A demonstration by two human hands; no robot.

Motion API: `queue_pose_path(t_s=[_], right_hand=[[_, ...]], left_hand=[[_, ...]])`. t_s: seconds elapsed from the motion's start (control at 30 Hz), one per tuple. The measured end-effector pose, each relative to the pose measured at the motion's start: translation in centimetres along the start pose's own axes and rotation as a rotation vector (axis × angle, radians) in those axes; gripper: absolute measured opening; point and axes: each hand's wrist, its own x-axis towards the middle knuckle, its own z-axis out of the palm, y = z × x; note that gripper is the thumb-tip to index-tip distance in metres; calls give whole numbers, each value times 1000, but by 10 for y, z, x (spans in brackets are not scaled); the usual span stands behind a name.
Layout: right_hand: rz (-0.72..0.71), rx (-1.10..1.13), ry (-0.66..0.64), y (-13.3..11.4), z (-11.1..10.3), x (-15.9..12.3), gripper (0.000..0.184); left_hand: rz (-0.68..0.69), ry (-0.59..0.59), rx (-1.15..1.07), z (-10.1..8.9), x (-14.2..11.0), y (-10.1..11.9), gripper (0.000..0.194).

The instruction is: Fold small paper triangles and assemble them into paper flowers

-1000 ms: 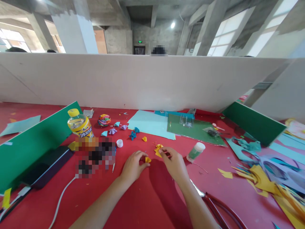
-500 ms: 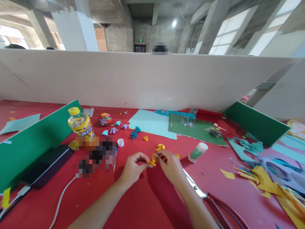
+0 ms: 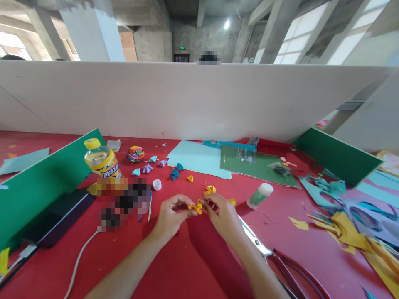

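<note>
Between my two hands is a small folded piece of yellow paper [image 3: 195, 207]. My left hand [image 3: 173, 216] pinches its left side with thumb and forefinger. On its right edge close the fingertips of my right hand [image 3: 220, 209]. Just beyond them lies a fan-folded yellow paper piece [image 3: 210, 189], and another bit of yellow paper [image 3: 232, 202] shows partly behind my right hand. A glue stick [image 3: 260, 195] with white-green body lies tilted to the right. Under my right forearm, partly hidden, are scissors [image 3: 264, 249] with red handles.
Small folded teal, lilac and light blue papers [image 3: 147, 169] lie left of centre near a white cap [image 3: 157, 185]. A yellow-capped bottle [image 3: 104, 160] and a dark power bank [image 3: 59, 218] stand at left. Light blue sheets [image 3: 199, 160] lie behind; yellow scraps [image 3: 346, 230] are at right.
The yellow paper has turned between my fingers, now showing a wider, bow-like shape. Both hands stay in nearly the same place. The view has shifted slightly.
</note>
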Motion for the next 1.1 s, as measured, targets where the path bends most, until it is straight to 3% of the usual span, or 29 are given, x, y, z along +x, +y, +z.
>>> queue_pose_path(t_s=[0.33, 0.53, 0.77, 0.97, 1.1], right_hand=[[-1, 48, 18, -1, 1, -2, 13], [88, 134, 15, -2, 4, -3, 17], [198, 314, 1, -4, 4, -4, 21], [277, 401, -85, -7, 2, -4, 23], [287, 376, -126, -9, -1, -4, 22]], left_hand=[[90, -54, 148, 2, -1, 2, 12], [-56, 42, 191, 4, -3, 0, 30], [149, -12, 345, 5, -4, 0, 13], [-7, 54, 291, 4, -4, -6, 26], [-32, 17, 312, 3, -4, -7, 25]])
